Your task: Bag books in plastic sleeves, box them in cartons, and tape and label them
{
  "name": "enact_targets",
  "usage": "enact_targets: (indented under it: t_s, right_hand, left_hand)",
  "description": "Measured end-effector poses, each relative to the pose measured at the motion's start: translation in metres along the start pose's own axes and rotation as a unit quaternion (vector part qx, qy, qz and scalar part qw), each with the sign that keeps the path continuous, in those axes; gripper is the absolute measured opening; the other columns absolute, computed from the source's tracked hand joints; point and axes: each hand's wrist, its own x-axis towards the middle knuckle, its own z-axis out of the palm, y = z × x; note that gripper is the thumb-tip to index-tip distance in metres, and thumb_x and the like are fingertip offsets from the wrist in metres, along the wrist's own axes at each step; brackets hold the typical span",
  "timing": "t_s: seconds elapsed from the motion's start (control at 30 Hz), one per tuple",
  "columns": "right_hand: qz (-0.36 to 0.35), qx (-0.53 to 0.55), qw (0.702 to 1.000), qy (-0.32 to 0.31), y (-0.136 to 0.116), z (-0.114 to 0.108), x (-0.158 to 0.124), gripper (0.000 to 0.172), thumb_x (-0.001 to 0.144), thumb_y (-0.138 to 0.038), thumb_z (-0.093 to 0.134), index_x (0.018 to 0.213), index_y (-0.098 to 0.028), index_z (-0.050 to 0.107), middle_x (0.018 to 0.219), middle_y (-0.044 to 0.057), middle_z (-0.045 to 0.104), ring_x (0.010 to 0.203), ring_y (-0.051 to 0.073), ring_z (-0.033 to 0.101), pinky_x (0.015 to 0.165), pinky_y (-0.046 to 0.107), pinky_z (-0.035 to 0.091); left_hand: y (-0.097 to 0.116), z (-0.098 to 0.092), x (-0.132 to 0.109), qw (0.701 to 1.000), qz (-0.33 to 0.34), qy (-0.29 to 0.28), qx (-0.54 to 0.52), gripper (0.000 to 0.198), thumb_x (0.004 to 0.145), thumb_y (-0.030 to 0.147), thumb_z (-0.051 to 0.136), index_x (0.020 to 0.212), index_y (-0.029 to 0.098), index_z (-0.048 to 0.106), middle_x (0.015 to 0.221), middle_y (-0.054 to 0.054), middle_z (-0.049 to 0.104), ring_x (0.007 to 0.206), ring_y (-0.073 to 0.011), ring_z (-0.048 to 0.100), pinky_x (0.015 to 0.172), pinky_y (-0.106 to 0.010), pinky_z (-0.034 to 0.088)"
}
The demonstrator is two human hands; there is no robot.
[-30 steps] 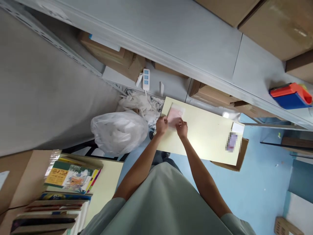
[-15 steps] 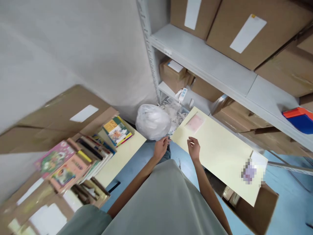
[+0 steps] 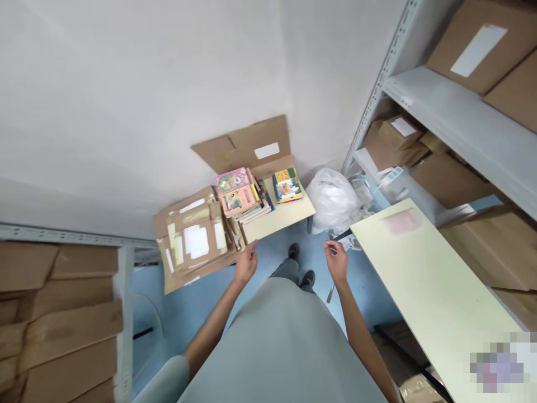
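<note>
- Presently my left hand (image 3: 246, 264) is at the near edge of the book table (image 3: 285, 217), index finger stretched toward its top, the other fingers bent; I see nothing in them, and I can't tell whether the fingertip touches the edge.
- My right hand (image 3: 337, 262) hangs off the book table's near right corner, thumb and fingers loosely curled with a narrow gap, and nothing shows in them.
- The bright-covered books (image 3: 238, 200) lie on the left part of the book table, beyond my left fingertips and apart from them.
- A green-and-yellow book pile (image 3: 287, 186) sits on the book table's right part, past both hands and touching neither.
- The flattened cardboard (image 3: 193, 240) is at the book table's left end, just beside my left hand.
- Well to the right of the book table is the long table (image 3: 444, 274); the pink sheet (image 3: 401, 221) lies flat at its near end, beyond my right fingers and well apart from them, its details blurred.
- The white plastic bag (image 3: 332, 198) bulges just beside the book table's right end, beyond my right hand.
</note>
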Motion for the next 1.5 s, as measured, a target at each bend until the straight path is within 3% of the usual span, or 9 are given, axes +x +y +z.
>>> enact_targets:
  t_s: [0.17,0.33,0.47,0.57,0.8,1.07,1.23,1.33,1.5]
  right_hand:
    - [0.007,-0.003,0.999,-0.054,-0.009,0.030,-0.030,0.032,0.091,-0.052,0.065,0.096,-0.022,0.075,0.104,0.013,0.081,0.092,0.026,0.077,0.090,0.045,0.067]
    - [0.018,-0.013,0.996,-0.087,-0.021,0.062,-0.058,0.033,0.091,-0.054,0.065,0.094,-0.023,0.075,0.100,0.012,0.082,0.090,0.027,0.078,0.091,0.045,0.066]
    - [0.020,-0.030,0.996,-0.083,-0.036,0.088,-0.081,0.036,0.092,-0.057,0.065,0.094,-0.023,0.076,0.099,0.012,0.083,0.089,0.027,0.078,0.089,0.045,0.066]
    - [0.025,-0.044,0.996,-0.069,-0.048,0.111,-0.100,0.039,0.092,-0.059,0.064,0.094,-0.022,0.076,0.098,0.013,0.083,0.090,0.028,0.079,0.089,0.045,0.066]
    - [0.024,-0.055,0.997,-0.052,-0.071,0.161,-0.144,0.041,0.094,-0.061,0.062,0.094,-0.022,0.076,0.097,0.013,0.083,0.090,0.029,0.080,0.089,0.044,0.066]
    - [-0.006,-0.064,0.996,-0.061,-0.088,0.200,-0.174,0.043,0.094,-0.062,0.062,0.092,-0.022,0.077,0.096,0.012,0.084,0.089,0.029,0.081,0.087,0.044,0.066]
    - [-0.027,-0.061,0.994,-0.088,-0.101,0.222,-0.181,0.039,0.095,-0.058,0.062,0.093,-0.023,0.078,0.095,0.011,0.084,0.090,0.029,0.081,0.088,0.042,0.066]
    - [-0.037,-0.061,0.993,-0.098,-0.112,0.231,-0.185,0.037,0.096,-0.055,0.061,0.094,-0.023,0.078,0.095,0.010,0.085,0.090,0.028,0.081,0.087,0.042,0.065]
    - [-0.048,-0.067,0.991,-0.106,-0.121,0.229,-0.194,0.035,0.097,-0.054,0.060,0.093,-0.024,0.078,0.095,0.009,0.085,0.090,0.027,0.081,0.087,0.040,0.065]
  left_hand:
    - [-0.076,-0.053,-0.004,0.981,-0.037,0.050,0.184,0.075,0.085,0.007,0.053,0.160,0.003,0.054,0.169,-0.023,0.054,0.160,-0.0361,0.049,0.134,-0.049,0.041]
    - [-0.142,-0.095,0.015,0.954,-0.069,-0.002,0.293,0.095,0.079,0.009,0.064,0.168,-0.008,0.035,0.177,-0.037,0.029,0.168,-0.0464,0.030,0.136,-0.056,0.034]
    - [-0.179,-0.111,0.039,0.948,-0.051,-0.045,0.312,0.113,0.075,0.016,0.075,0.174,-0.001,0.024,0.180,-0.039,0.015,0.170,-0.0516,0.017,0.134,-0.065,0.029]
    - [-0.196,-0.114,0.052,0.946,-0.013,-0.059,0.317,0.110,0.076,0.016,0.074,0.175,0.002,0.027,0.181,-0.038,0.015,0.171,-0.0509,0.015,0.134,-0.066,0.028]
    - [-0.217,-0.116,0.056,0.943,0.058,-0.078,0.318,0.092,0.080,0.006,0.062,0.169,0.001,0.040,0.176,-0.039,0.029,0.166,-0.0522,0.032,0.124,-0.067,0.044]
    - [-0.227,-0.106,0.030,0.948,0.092,-0.036,0.302,0.077,0.089,0.005,0.049,0.166,0.007,0.048,0.171,-0.034,0.045,0.162,-0.0451,0.045,0.119,-0.064,0.053]
    - [-0.223,-0.110,0.026,0.957,0.102,-0.017,0.270,0.073,0.089,0.011,0.058,0.162,0.009,0.053,0.168,-0.033,0.049,0.159,-0.0449,0.048,0.123,-0.063,0.047]
    - [-0.209,-0.109,0.032,0.957,0.103,0.004,0.269,0.073,0.090,0.022,0.069,0.159,0.005,0.053,0.171,-0.035,0.043,0.163,-0.0484,0.040,0.128,-0.062,0.040]
    - [-0.188,-0.105,0.044,0.956,0.144,-0.039,0.253,0.077,0.091,0.020,0.069,0.164,0.005,0.049,0.177,-0.033,0.035,0.167,-0.0496,0.032,0.133,-0.061,0.034]
